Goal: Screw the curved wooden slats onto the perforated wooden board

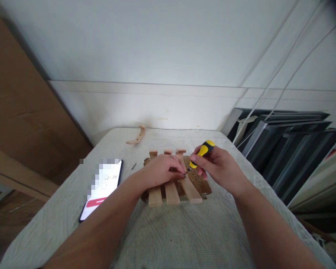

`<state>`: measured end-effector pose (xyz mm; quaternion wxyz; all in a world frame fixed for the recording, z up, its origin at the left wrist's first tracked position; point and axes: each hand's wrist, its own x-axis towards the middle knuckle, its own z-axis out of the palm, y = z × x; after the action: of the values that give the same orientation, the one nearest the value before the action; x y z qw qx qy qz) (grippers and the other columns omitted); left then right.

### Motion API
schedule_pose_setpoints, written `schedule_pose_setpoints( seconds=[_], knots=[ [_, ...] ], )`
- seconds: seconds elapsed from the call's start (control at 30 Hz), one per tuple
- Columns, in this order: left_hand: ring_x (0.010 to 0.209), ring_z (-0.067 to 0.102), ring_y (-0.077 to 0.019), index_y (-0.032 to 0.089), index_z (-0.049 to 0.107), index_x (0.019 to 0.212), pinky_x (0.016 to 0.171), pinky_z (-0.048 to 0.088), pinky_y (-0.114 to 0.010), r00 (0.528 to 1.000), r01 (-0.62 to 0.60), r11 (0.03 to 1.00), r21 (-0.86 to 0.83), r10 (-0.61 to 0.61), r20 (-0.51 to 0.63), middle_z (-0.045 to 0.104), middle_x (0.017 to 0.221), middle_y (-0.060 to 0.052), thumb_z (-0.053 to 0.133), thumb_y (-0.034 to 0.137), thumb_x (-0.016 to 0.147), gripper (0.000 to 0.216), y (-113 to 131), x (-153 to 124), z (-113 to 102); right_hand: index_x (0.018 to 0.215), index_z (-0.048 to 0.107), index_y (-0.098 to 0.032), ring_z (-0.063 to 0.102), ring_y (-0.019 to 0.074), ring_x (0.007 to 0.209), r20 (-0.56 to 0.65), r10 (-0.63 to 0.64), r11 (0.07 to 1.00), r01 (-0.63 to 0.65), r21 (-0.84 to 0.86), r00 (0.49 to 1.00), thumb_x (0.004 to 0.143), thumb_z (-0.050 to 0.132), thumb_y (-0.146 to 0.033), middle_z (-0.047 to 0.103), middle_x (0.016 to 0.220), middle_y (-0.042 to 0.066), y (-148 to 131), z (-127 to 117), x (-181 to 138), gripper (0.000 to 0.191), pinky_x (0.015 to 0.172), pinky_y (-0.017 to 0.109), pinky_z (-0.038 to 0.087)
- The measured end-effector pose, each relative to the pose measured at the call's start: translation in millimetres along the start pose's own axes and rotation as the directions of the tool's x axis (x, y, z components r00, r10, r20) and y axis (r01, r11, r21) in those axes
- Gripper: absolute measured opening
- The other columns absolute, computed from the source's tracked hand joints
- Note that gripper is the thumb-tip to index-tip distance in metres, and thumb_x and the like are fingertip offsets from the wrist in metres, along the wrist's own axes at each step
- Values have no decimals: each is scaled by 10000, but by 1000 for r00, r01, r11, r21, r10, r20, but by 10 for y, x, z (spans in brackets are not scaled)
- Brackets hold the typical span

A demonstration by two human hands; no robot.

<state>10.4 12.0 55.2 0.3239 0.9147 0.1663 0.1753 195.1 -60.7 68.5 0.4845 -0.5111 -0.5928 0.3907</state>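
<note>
My right hand (pixel 215 164) grips a yellow and black screwdriver (pixel 202 151), tilted with its tip down and to the left. Beneath that tip, the fingers of my left hand (pixel 166 168) are pinched at a small dark piece too small to name, close to the rightmost light wooden strip (pixel 192 191). Two more strips, a middle one (pixel 172 192) and a left one (pixel 155 196), lie alongside it, partly covered by my left hand. All three rest across a worn brown wooden block (pixel 203 183) marked with small holes.
A curved wooden piece (pixel 138 137) with holes lies at the table's back left. Left of the block are a small metal rod (pixel 133 166) and a lit phone (pixel 100 194). A pale cloth covers the table (pixel 168 239). Dark panels (pixel 291 149) lean at the right, near white cords.
</note>
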Motion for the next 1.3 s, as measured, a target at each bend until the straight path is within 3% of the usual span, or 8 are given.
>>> schedule_pose_setpoints(
  seconds=[0.27,0.47,0.67,0.77,0.9,1.13,1.23,1.3],
  knots=[
    [878,632,-144,159,716,805,841,458,-260,999,35,999,34,-36,10,712,927,-43,638,150,828,82,39,12,-9,852,626,-182,547,111,511,101,29,994,-39,106,994,743,691,-406,616,659,0,-47,-38,13,257,471,253,467],
    [848,632,-140,148,710,783,818,460,-257,999,46,998,51,-46,10,703,926,-41,648,132,815,71,52,14,-8,800,559,-198,495,91,522,-82,-17,1000,18,13,996,676,761,-362,586,666,-26,61,58,57,288,447,224,382],
    [852,635,-150,163,721,796,845,458,-278,999,33,999,23,-33,5,714,887,-38,635,172,835,95,35,6,0,945,618,-198,448,81,488,-3,-44,990,44,130,999,762,665,-361,600,697,-21,-23,61,15,249,436,234,349],
    [844,636,-145,171,725,794,843,460,-277,999,37,999,25,-37,4,717,891,-30,639,157,826,93,28,5,4,885,633,-190,420,81,479,19,-58,992,56,111,998,783,642,-360,558,635,-29,-47,22,3,199,438,237,326],
    [869,638,-138,161,725,812,827,465,-259,999,39,998,42,-39,0,719,928,-37,638,141,827,90,34,-3,2,803,575,-199,483,103,597,-42,-80,993,84,87,996,701,743,-346,568,698,-21,-10,53,19,245,516,241,377],
    [854,635,-125,145,718,793,808,456,-232,1000,-7,998,59,6,13,717,887,-32,628,152,844,103,36,-4,-9,1017,572,-210,500,99,624,3,-90,988,89,126,996,766,691,-335,625,914,23,-32,51,-16,305,510,246,392],
    [843,637,-127,141,723,806,804,454,-235,1000,-11,998,60,11,9,719,894,-38,631,163,843,102,21,-5,-6,940,610,-194,476,95,569,96,-98,987,85,137,991,805,640,-315,590,752,-5,-49,11,-16,184,507,250,393],
    [835,637,-129,141,725,805,797,455,-238,1000,-3,998,63,3,0,719,895,-41,639,162,836,94,9,-7,0,856,601,-188,459,91,550,87,-91,990,81,113,992,786,667,-312,548,672,-26,-39,17,0,157,494,244,371]
  ],
)
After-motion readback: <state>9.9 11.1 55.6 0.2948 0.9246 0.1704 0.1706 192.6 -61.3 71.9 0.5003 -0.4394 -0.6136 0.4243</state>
